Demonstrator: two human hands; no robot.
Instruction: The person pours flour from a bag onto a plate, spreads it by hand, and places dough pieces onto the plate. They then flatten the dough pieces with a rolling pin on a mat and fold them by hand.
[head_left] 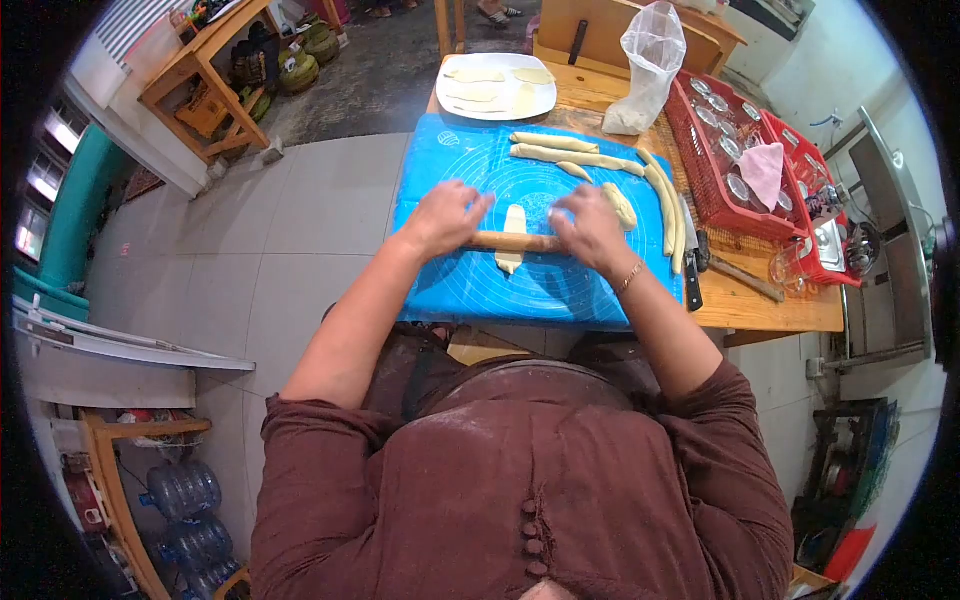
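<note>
A wooden rolling pin (pixel 518 242) lies crosswise over a flattened strip of dough (pixel 514 220) on the blue mat (pixel 450 290). My left hand (pixel 447 218) is on the pin's left end, its fingers bent forward over it. On the right end rests my right hand (pixel 590 230), fingers curled. Just beyond the right hand sits a short lump of dough (pixel 619 206). Long dough ropes (pixel 575 156) lie along the mat's far side, with a small dough piece (pixel 574 171) below them. More dough ropes (pixel 664 205) run down the right side.
A white plate (pixel 497 110) with flat dough pieces stands at the back. Near it is a clear plastic bag (pixel 652 60). A black-handled knife (pixel 692 280) lies by the mat's right edge. Red baskets (pixel 710 190) with glasses and a pink cloth (pixel 762 172) occupy the table's right side.
</note>
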